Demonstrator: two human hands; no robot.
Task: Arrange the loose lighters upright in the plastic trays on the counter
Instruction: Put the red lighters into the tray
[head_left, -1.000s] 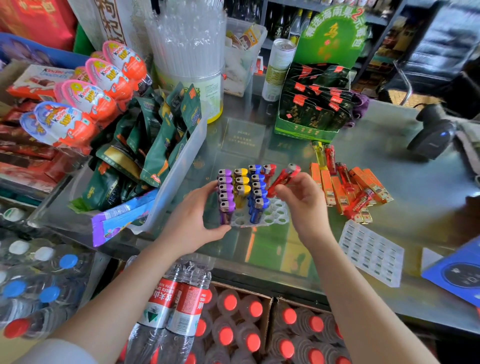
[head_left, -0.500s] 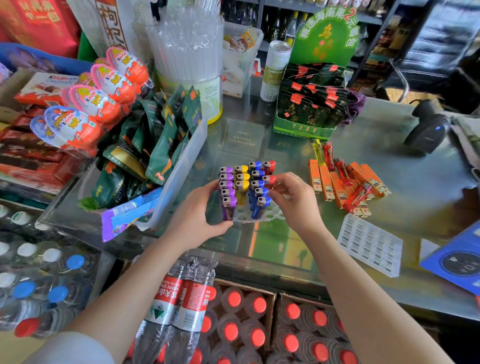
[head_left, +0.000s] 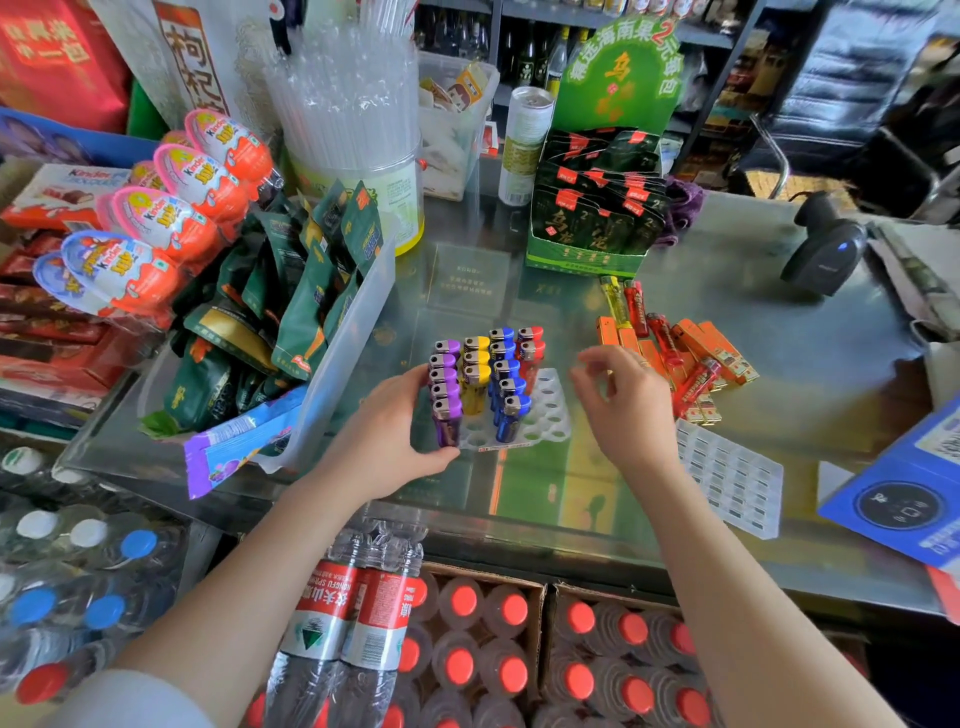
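A clear plastic tray (head_left: 551, 415) with round holes sits mid-counter. Upright lighters fill its left part: a purple row (head_left: 445, 387), a yellow row (head_left: 475, 371), a blue row (head_left: 506, 384) and two red ones (head_left: 531, 349) at the back. My left hand (head_left: 387, 439) grips the tray's left side against the purple lighters. My right hand (head_left: 621, 402) hovers empty, fingers apart, between the tray and the loose pile. Loose red and orange lighters (head_left: 680, 366) lie flat to the right. A second, empty tray (head_left: 732, 478) lies at the front right.
A clear bin of green snack packets (head_left: 291, 317) crowds the tray's left. A green display box (head_left: 597, 208) stands behind, a barcode scanner (head_left: 826, 244) at far right, a blue box (head_left: 909, 499) at the right edge. Bottles fill crates below the glass counter (head_left: 779, 312).
My right hand set a red lighter upright in the tray's back right row, let go, and drew away to the right, empty. My left hand stayed on the tray.
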